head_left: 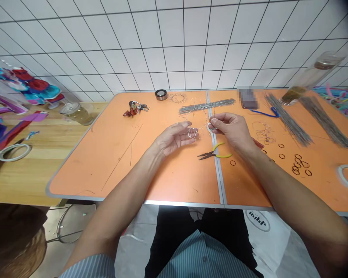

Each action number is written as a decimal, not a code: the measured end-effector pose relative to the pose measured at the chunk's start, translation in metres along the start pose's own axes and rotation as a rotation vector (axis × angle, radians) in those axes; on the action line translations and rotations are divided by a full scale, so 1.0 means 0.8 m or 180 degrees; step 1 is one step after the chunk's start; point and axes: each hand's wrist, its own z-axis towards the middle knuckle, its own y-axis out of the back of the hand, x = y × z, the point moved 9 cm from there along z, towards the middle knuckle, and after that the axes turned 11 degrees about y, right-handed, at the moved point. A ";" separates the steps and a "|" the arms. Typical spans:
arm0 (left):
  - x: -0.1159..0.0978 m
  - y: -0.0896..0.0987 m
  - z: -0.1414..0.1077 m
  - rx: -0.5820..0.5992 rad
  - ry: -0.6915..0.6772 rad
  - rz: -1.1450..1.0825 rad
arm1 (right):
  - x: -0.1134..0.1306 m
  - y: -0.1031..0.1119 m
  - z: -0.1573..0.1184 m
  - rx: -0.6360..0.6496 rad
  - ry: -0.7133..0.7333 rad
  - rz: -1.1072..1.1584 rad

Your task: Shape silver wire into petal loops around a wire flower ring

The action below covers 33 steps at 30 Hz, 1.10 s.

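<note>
A thin silvery wire shape with several bent loops [192, 133] is held between my two hands above the orange table [168, 181]. My left hand [175, 138] cradles its near side, thumb above and curved fingers below. At the other side, my right hand [227, 125] pinches the wire between thumb and fingertips; the exact grip is partly hidden. Yellow-handled pliers [222, 156] lie just below the hands, jaws pointing left. Behind the wire shape rests a bundle of straight wires [208, 105]. Right of my right hand are some bent wire pieces [263, 133].
Toward the back sit a tape roll [161, 95], keys [137, 108] and a blurred phone [248, 98]. Wire bundles [290, 123] and a tilted glass bottle [310, 79] are on the right, with several small dark rings [298, 166] nearer. Two loose wires [131, 144] lie left.
</note>
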 end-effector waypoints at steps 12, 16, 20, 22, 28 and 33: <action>-0.024 0.023 -0.005 -0.0883 -0.0732 0.0453 | 0.013 -0.013 -0.008 0.0303 -0.0032 0.0111; -0.027 0.024 -0.008 -0.0934 -0.0744 0.0581 | 0.017 -0.012 -0.008 0.0359 -0.0018 -0.0037; -0.030 0.029 -0.006 -0.0914 -0.0713 0.0789 | 0.010 0.005 0.001 0.0171 -0.0100 -0.0127; -0.031 0.028 -0.006 -0.0814 -0.0715 0.0905 | 0.009 0.013 0.005 0.0099 -0.0096 -0.0172; -0.030 0.016 -0.010 -0.0735 -0.0711 0.1259 | 0.013 0.001 -0.001 0.0385 -0.0051 -0.0084; -0.035 0.018 -0.015 -0.1094 -0.0986 0.1485 | 0.016 -0.028 -0.014 0.0932 -0.0028 -0.0023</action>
